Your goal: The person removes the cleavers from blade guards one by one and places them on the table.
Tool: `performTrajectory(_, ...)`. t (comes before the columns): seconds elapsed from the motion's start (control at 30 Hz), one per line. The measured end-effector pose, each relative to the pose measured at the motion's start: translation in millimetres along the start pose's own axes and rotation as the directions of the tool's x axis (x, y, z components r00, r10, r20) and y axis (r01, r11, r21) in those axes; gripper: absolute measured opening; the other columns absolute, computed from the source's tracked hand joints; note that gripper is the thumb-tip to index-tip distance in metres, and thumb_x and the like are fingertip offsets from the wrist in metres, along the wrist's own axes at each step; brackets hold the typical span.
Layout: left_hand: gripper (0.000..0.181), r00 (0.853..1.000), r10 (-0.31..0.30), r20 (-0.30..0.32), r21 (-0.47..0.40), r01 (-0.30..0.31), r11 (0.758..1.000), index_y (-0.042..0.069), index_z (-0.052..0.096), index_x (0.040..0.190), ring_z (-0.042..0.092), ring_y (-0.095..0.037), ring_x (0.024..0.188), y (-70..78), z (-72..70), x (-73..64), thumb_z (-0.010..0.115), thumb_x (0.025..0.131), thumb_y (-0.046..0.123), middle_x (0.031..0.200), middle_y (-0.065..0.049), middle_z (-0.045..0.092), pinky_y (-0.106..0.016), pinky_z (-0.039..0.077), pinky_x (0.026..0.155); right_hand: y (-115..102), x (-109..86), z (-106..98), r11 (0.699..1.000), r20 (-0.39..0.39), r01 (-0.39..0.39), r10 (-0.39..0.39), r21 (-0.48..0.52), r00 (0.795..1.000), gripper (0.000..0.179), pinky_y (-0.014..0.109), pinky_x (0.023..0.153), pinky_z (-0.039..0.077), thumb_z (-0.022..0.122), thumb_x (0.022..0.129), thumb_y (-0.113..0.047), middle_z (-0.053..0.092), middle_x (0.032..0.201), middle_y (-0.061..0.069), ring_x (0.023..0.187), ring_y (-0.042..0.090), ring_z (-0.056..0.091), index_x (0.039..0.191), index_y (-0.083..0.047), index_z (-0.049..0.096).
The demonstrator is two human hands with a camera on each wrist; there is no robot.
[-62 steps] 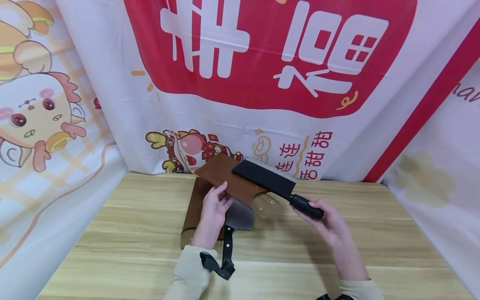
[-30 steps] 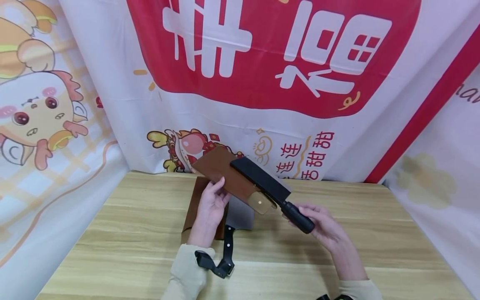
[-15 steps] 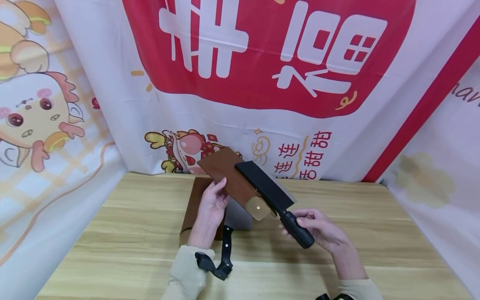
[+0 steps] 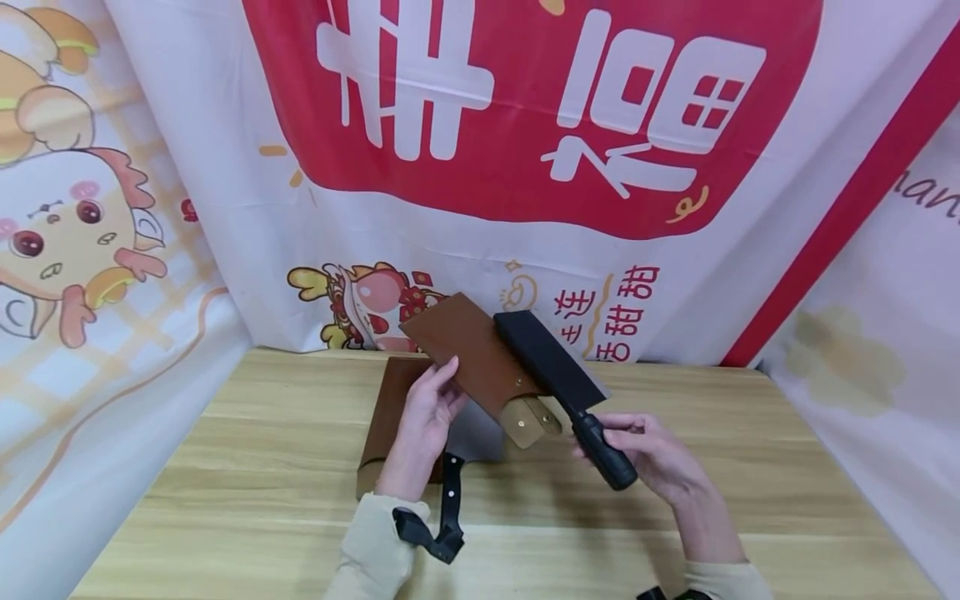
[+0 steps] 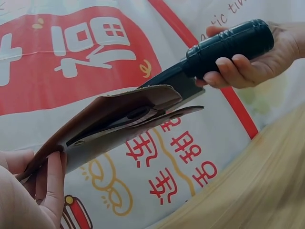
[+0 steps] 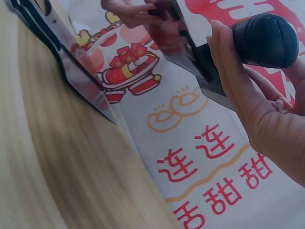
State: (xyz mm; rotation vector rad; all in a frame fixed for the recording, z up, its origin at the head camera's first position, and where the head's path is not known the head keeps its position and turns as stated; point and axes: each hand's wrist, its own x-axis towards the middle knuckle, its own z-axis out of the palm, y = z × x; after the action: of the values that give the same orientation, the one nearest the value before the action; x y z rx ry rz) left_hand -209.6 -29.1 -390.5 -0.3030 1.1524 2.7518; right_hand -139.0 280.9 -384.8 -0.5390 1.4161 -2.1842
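Note:
My left hand (image 4: 423, 417) holds a brown leather knife sheath (image 4: 472, 346) by its left edge, thumb on the near face and fingers behind. Its tan end flaps (image 4: 522, 422) point towards the right hand; in the left wrist view the sheath's mouth (image 5: 138, 112) gapes. My right hand (image 4: 663, 458) grips the black handle (image 4: 606, 454) of a cleaver. The cleaver's dark blade (image 4: 551, 362) lies outside the sheath, along its right edge, tilted up to the left. Both are held above the table.
A second brown sheath (image 4: 390, 417) lies on the wooden table (image 4: 247, 467) behind the left forearm. Beside it rests another cleaver (image 4: 476, 433), its riveted black handle towards me. A printed cloth (image 4: 480, 200) hangs behind the table.
The held cleaver has turned steeper since two seconds ago, its handle dropping. In the last half second it has shifted right, overlapping the sheath less. The sheath has tilted, showing both flaps again.

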Motion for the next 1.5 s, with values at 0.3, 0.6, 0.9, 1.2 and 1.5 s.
performTrajectory(0.3, 0.027, 1.0, 0.0, 0.014, 0.037, -0.001, 0.999, 0.003, 0.061, 0.128, 0.067, -0.014, 0.09, -1.9, -1.9, -1.3, 0.062, 0.106, 0.019, 0.1, -0.002, 0.071, -0.025, 0.058, 0.078, -12, -7.6, -1, 0.999, -0.042, 0.007, -0.008, -0.034, 0.999, 0.039, 0.038, 0.099, 0.056, 0.043, 0.107, 0.004, 0.074, 0.118, 0.019, 0.107, 0.027, 0.073, 0.126, -0.009, 0.074)
performTrajectory(0.6, 0.037, 1.0, 0.009, -0.012, 0.093, -0.008, 0.996, 0.001, 0.059, 0.136, 0.064, -0.019, 0.103, -10.1, -2.4, -3.2, 0.054, 0.109, 0.027, 0.11, -0.003, 0.068, -0.027, 0.053, 0.087, -13, -10.0, -5, 1.0, -0.047, -0.007, 0.006, -0.023, 0.999, 0.037, 0.037, 0.098, 0.056, 0.043, 0.108, 0.003, 0.074, 0.116, 0.02, 0.107, 0.027, 0.073, 0.124, -0.008, 0.074)
performTrajectory(0.9, 0.044, 1.0, 0.004, 0.011, 0.136, -0.005, 0.991, -0.005, 0.045, 0.149, 0.051, -0.03, 0.124, -14.3, 0.6, -2.1, 0.042, 0.113, 0.019, 0.129, -0.015, 0.06, -0.038, 0.042, 0.101, -13, -12.7, -12, 0.999, -0.069, -0.003, 0.0, -0.039, 0.998, 0.039, 0.037, 0.098, 0.056, 0.041, 0.108, 0.003, 0.074, 0.116, 0.019, 0.107, 0.026, 0.073, 0.124, -0.008, 0.075)
performTrajectory(1.2, 0.052, 0.999, -0.028, 0.018, 0.172, 0.025, 0.985, -0.006, 0.034, 0.156, 0.042, -0.037, 0.14, -25.4, 4.9, -1.7, 0.045, 0.112, 0.019, 0.155, -0.026, 0.043, -0.045, 0.032, 0.119, -12, -17.3, -18, 1.0, -0.092, 0.011, -0.012, -0.005, 0.996, 0.038, 0.036, 0.1, 0.055, 0.04, 0.108, 0.004, 0.073, 0.117, 0.021, 0.11, 0.028, 0.072, 0.123, -0.006, 0.074)
performTrajectory(1.5, 0.043, 0.999, -0.032, 0.026, 0.313, 0.022, 0.95, -0.004, 0.059, 0.138, 0.068, -0.013, 0.081, -46.1, 6.9, -2.6, 0.065, 0.103, 0.02, 0.098, -0.003, 0.072, -0.025, 0.055, 0.072, -12, -20.2, -22, 1.0, -0.144, 0.003, -0.004, -0.008, 0.99, 0.036, 0.033, 0.097, 0.056, 0.041, 0.109, 0.003, 0.074, 0.115, 0.019, 0.107, 0.026, 0.073, 0.118, -0.006, 0.075)
